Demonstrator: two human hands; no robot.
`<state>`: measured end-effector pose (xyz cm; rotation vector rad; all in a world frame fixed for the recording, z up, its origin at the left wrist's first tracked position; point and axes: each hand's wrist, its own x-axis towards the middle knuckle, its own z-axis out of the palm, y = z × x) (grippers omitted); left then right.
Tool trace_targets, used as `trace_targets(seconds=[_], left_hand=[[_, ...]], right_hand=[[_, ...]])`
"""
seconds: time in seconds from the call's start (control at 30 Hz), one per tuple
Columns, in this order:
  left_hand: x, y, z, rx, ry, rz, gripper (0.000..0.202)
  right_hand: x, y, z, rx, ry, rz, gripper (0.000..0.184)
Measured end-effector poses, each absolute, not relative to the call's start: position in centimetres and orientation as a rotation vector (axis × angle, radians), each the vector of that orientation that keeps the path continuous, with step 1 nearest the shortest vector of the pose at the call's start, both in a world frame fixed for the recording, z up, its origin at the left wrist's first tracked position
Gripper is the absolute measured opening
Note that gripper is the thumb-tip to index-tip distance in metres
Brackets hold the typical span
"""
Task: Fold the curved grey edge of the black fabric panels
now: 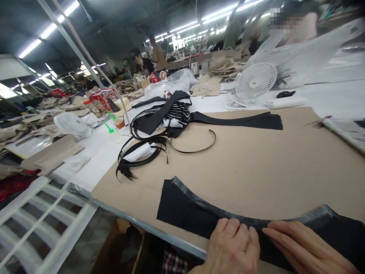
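A curved piece of black fabric (185, 207) lies along the near edge of the table, a greyish strip running along its upper curve. My left hand (232, 245) is closed, its curled fingers gripping that curved edge near the middle. Just to the right, my right hand (305, 243) pinches the same edge between thumb and fingers, its fingertips close to my left hand. Beyond them, a coil of narrow black strips (142, 161) with white paper in it rests on brown sheeting. Another long black fabric piece (242, 121) lies farther back.
Brown sheeting (256, 163) covers the near tabletop. Striped black fabric (178, 112) is piled at its back left. A white fan (256, 80) stands at the back right, another white fan (71, 123) at left. Green-tipped bottles (115, 136) stand nearby. Several people are in the background.
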<state>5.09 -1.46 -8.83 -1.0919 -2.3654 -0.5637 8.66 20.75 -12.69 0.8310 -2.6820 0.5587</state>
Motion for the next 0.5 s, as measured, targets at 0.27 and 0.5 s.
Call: trace_targets(seconds=[0.27, 0.5], left_hand=[[6.1, -2.7, -9.7, -1.032, -2.374, -0.853, 0.035], [6.2, -6.9, -7.4, -0.584, -2.551, -1.121, 0.030]], right_hand=[[6.8, 15.4, -7.0, 0.898, -2.757, 0.728, 0.053], [7.8, 16.3, -7.7, 1.037, -2.749, 0.232, 0.062]])
